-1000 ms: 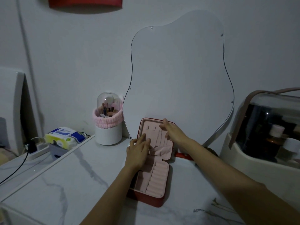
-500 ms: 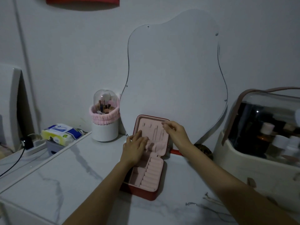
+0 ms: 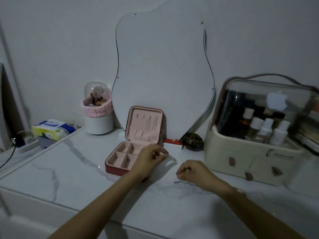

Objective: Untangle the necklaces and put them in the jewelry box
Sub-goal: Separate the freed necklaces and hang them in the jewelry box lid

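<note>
Necklaces point(image 3: 188, 184) are lying tangled on the table point(image 3: 69, 178) just under the right hand point(image 3: 193, 170), both hands curling — left hand point(image 3: 148, 158) beside the jewelry box point(image 3: 133, 147), propped open to receive them — though I cannot tell whether either's fingers are pinching chain.

jewelry box point(image 3: 133, 152): red outside, pink lined, laid open, lid propped upright against the mirror point(image 3: 164, 75), square compartments shown.
necklaces point(image 3: 187, 183): thin chain, laid on the tabletop right of the box.

hands point(image 3: 150, 159) off jewelry box point(image 3: 133, 149), tray gone
</note>
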